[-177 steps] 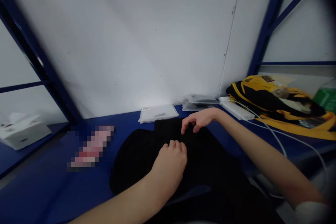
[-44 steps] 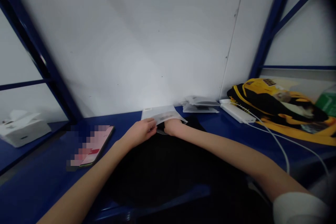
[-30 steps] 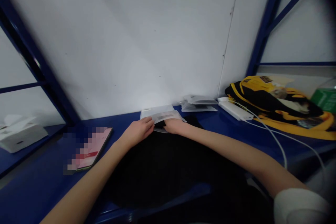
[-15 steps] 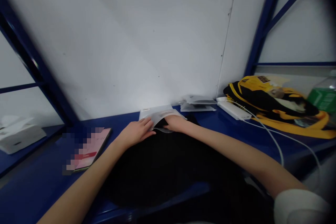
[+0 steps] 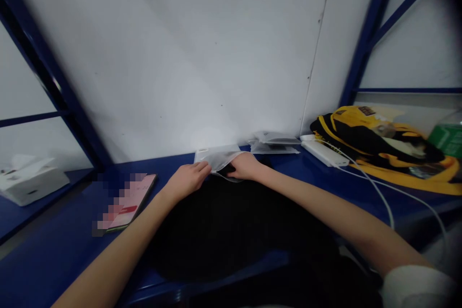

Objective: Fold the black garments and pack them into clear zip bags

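A frosted, see-through plastic bag (image 5: 220,158) lies at the back of the blue table, its mouth gaping towards me. My left hand (image 5: 189,176) pinches the left edge of that mouth. The fingers of my right hand (image 5: 245,166) reach into the opening, curled and partly hidden by the bag. Something dark shows inside by the right fingertips; what it is I cannot make out. Black cloth (image 5: 231,221) spreads over the table in front of the bag, beneath both forearms.
More frosted bags (image 5: 274,142) are stacked against the wall. To the right are a white power bank (image 5: 325,152) with a cable, a black and yellow bag (image 5: 378,139) and a green-labelled bottle (image 5: 447,137). A phone (image 5: 132,199) and a tissue box (image 5: 34,185) stand left.
The left hand has drawn its edge of the bag slightly downward, and the mouth looks narrower. The right hand stays inside. The whole view has shifted a little.
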The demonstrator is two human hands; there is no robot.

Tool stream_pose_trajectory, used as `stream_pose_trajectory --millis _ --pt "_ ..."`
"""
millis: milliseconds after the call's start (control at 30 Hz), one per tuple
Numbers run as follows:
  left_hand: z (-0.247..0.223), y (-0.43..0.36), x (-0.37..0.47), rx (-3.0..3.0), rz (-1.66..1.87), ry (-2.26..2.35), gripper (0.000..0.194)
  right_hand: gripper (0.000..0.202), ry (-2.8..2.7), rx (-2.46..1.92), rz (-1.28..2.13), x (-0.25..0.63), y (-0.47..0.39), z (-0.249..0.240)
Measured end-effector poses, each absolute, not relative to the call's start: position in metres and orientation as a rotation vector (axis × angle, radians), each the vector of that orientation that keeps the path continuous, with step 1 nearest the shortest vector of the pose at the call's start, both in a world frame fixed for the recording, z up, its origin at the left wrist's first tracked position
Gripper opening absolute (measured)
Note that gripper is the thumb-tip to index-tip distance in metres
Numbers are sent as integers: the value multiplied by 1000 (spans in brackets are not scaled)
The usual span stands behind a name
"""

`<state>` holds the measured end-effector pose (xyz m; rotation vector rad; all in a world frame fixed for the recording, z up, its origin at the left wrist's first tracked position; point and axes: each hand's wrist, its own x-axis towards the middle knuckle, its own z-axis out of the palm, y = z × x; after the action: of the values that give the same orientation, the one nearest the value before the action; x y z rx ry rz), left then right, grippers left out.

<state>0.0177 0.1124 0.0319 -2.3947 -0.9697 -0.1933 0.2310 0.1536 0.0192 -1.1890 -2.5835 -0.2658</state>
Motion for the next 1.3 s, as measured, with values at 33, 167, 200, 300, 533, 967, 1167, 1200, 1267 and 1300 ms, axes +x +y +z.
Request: stream_pose_trajectory --millis 33,167,200,300,533,967,1167,1200,1267,1300 --pt "31 112 18 -2400 -210 -987 22 37 -2587 -1221 -274 231 151 21" --pt "29 111 19 -2425 -298 -1082 27 31 -2651 -1219 -304 231 141 29" --pt "29 110 20 -2432 -313 -1101 27 31 -2668 -1203 -287 232 139 30" --pt "30 108 21 -2447 -325 -1122 28 30 -2697 -1144 -219 234 137 30" --pt "29 110 20 -2478 -413 -1133 24 21 -2521 -1036 -227 234 133 27" --pt "30 110 24 -2549 -528 -1096 22 28 -2455 -762 -524 226 142 12" --pt "39 120 8 -2436 -713 -1206 21 28 -2434 -889 -708 248 156 26" --pt "40 122 4 -2413 -743 -1228 21 26 -2429 -911 -727 253 159 28" --pt "41 127 -5 -2364 -801 -1264 22 22 -2413 -951 -755 263 165 32" --pt "41 129 -9 -2342 -824 -1280 22 21 -2401 -970 -765 268 169 32"
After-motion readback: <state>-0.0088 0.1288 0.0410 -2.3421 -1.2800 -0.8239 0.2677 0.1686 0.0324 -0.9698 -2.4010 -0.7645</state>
